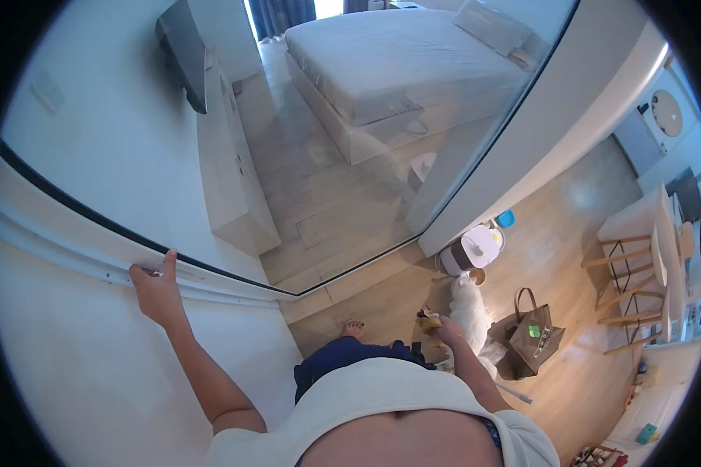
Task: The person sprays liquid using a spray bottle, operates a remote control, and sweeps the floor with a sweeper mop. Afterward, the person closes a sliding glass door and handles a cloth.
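Note:
My left hand is at the white frame of a glass door, its fingers and thumb gripping around the door's edge. Low on my right side, my right hand is closed around a small crumpled cloth-like item, yellowish with dark and pale parts; its exact kind is unclear. Just beyond that hand stands a white furry animal, its head by a small bowl. My bare foot shows on the wood floor below me.
Through the glass are a bed, a low cabinet and a wall-mounted screen. A brown tote bag stands on the floor at right, near a white-and-grey appliance and a blue container. Wooden stools line a counter.

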A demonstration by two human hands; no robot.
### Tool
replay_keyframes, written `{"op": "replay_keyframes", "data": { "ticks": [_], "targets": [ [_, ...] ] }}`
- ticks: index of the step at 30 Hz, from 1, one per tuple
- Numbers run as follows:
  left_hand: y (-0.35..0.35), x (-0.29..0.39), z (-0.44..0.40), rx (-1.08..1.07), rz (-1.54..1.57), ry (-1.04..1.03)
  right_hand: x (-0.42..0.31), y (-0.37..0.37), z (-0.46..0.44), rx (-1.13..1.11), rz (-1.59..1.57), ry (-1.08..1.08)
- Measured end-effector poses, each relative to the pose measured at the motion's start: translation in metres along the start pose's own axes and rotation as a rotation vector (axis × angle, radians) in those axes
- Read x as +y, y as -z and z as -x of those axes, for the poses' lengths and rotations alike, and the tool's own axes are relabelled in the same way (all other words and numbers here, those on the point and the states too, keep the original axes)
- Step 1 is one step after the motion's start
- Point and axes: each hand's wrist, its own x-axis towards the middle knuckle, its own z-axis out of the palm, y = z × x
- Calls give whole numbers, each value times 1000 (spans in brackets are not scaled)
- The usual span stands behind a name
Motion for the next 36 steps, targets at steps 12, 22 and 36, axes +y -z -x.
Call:
{"op": "replay_keyframes", "data": {
  "ticks": [12,22,36],
  "targets": [
    [-1,-34,-20,313,-336,-175,-51,-3,-39,-52,43,186],
    [-13,-41,-28,585,-153,-235,-31,-7,-59,-21,9,198],
    [-49,-70,-31,698,-240,-203,-26,-14,-57,-73,194,173]
  ]
}}
